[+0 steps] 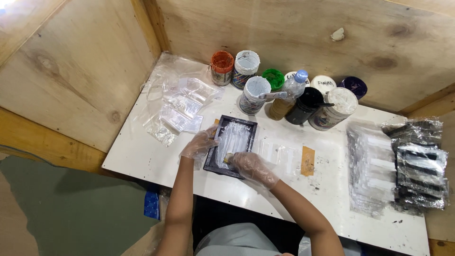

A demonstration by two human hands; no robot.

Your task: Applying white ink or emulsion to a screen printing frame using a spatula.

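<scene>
Black-framed printing screen (232, 144) — lies flat on the white table (142, 156), near its front edge, smeared with white ink. Likely light and rigid at the frame but taut and delicate across the mesh; wet ink probably makes it slippery, so the frame edge seems the safe hold.

Left hand (199, 143) — plastic-gloved, fingers curled on the frame's left rail, steadying it.

Right hand (253, 168) — gloved, closed around a small squeegee (229, 159) at the screen's lower edge.

Surroundings — ink jars (246, 64) and a clear bottle (293, 85) behind; clear plastic bags (182, 109) to the left; stacked packets (419, 161) at right.
</scene>
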